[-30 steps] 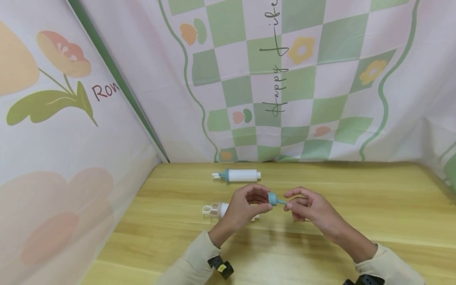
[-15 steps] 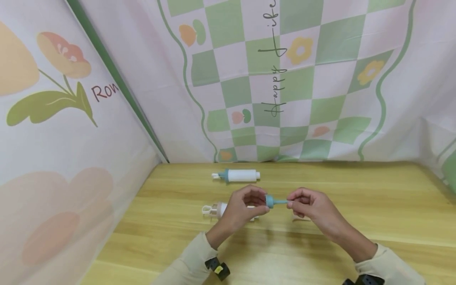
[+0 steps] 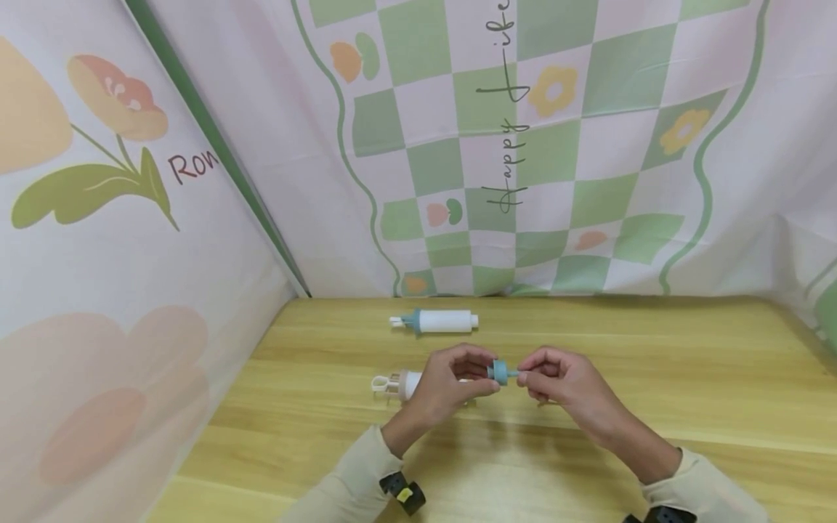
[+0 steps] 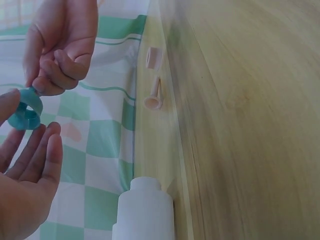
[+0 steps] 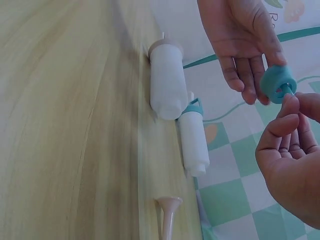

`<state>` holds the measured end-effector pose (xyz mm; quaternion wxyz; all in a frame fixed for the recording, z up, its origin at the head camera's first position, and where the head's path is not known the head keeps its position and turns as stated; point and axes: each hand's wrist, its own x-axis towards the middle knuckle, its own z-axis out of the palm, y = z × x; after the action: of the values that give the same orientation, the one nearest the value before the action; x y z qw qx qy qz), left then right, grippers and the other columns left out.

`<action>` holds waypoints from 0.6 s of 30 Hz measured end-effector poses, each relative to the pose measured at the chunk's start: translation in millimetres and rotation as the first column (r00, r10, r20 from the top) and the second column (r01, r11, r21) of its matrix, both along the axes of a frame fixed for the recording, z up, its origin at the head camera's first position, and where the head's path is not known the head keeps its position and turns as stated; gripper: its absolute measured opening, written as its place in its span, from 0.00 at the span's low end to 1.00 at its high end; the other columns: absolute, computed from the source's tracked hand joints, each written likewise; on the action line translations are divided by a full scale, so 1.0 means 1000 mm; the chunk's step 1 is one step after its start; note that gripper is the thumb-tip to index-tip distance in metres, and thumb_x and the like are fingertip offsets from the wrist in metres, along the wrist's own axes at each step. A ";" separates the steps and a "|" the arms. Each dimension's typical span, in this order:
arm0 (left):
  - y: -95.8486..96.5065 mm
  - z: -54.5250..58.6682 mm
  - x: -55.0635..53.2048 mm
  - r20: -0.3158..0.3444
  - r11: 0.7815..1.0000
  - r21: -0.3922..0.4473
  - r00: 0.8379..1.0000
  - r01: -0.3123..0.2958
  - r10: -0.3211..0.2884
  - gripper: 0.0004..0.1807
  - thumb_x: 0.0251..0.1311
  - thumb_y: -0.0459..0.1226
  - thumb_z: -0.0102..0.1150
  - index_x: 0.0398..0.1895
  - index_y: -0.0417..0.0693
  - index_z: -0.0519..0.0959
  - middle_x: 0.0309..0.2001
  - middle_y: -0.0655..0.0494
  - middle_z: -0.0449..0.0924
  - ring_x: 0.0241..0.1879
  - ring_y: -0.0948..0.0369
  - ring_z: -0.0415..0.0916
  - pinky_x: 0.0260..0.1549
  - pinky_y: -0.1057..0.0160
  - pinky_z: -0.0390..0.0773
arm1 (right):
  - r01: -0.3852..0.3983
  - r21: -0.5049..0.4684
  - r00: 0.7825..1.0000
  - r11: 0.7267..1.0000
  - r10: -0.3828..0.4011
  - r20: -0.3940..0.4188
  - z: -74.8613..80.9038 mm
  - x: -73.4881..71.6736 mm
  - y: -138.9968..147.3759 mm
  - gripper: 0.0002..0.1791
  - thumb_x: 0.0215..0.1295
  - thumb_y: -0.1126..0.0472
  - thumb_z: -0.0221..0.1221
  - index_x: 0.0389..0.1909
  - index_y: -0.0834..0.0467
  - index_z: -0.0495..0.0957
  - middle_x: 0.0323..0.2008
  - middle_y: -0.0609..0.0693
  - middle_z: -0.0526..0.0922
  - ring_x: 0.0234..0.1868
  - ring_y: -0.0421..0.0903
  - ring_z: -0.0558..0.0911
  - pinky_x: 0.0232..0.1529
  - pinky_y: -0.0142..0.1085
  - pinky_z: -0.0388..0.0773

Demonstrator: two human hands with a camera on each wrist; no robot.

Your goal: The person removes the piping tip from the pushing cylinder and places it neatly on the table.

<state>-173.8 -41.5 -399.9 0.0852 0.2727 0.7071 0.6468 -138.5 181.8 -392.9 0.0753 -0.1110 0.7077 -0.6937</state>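
My left hand (image 3: 445,385) pinches a teal ring-shaped cap (image 3: 500,373) between thumb and fingers, held above the table. From the right, my right hand (image 3: 569,381) pinches a thin teal stem (image 3: 513,374) that runs into the cap. A bit of teal shows on the cap's far side, by the left fingers. The left wrist view looks into the hollow of the cap (image 4: 31,102). In the right wrist view, the right thumb and finger meet at the stem (image 5: 287,89), close against the cap (image 5: 275,82). The stem's grasped end is hidden by the fingertips.
A white cylinder with a teal collar (image 3: 447,322) lies at the back of the wooden table (image 3: 654,378). Another with a beige collar (image 3: 410,385) lies partly behind my left hand. A pink ring (image 4: 152,58) and pink flared stem (image 4: 154,100) rest on the table.
My right fingers first closed on the stem's tip and straightened it in line with the cap. Now both hands are closer together, and less stem shows between cap and fingers.
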 end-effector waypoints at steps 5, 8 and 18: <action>0.001 -0.001 0.000 0.015 1.000 -0.002 1.000 -0.006 0.006 0.16 0.58 0.29 0.70 0.50 0.38 0.82 0.44 0.50 0.86 0.42 0.56 0.84 0.44 0.59 0.83 | 0.005 0.000 1.000 1.000 -0.005 0.018 0.002 0.000 -0.001 0.13 0.69 0.65 0.61 0.44 0.72 0.74 0.28 0.51 0.80 0.27 0.43 0.74 0.31 0.37 0.78; 0.002 0.000 0.001 0.023 1.000 0.009 1.000 -0.014 0.014 0.16 0.57 0.28 0.70 0.49 0.36 0.83 0.44 0.48 0.86 0.41 0.55 0.85 0.42 0.60 0.84 | 0.011 -0.004 1.000 1.000 -0.011 0.029 0.003 0.001 -0.002 0.13 0.69 0.65 0.62 0.44 0.72 0.74 0.28 0.51 0.80 0.28 0.44 0.75 0.32 0.38 0.78; 0.004 0.000 0.003 0.061 0.998 0.018 0.997 -0.058 0.056 0.16 0.58 0.27 0.69 0.50 0.36 0.84 0.45 0.45 0.86 0.37 0.60 0.85 0.38 0.61 0.85 | 0.014 -0.027 0.999 1.000 -0.013 0.049 0.005 0.003 -0.004 0.13 0.70 0.64 0.61 0.43 0.71 0.74 0.30 0.52 0.80 0.29 0.44 0.74 0.30 0.35 0.76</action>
<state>-170.7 -37.4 -399.6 0.0853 0.2335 0.7052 0.6640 -135.8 177.9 -388.2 0.0863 -0.0903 0.6967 -0.7064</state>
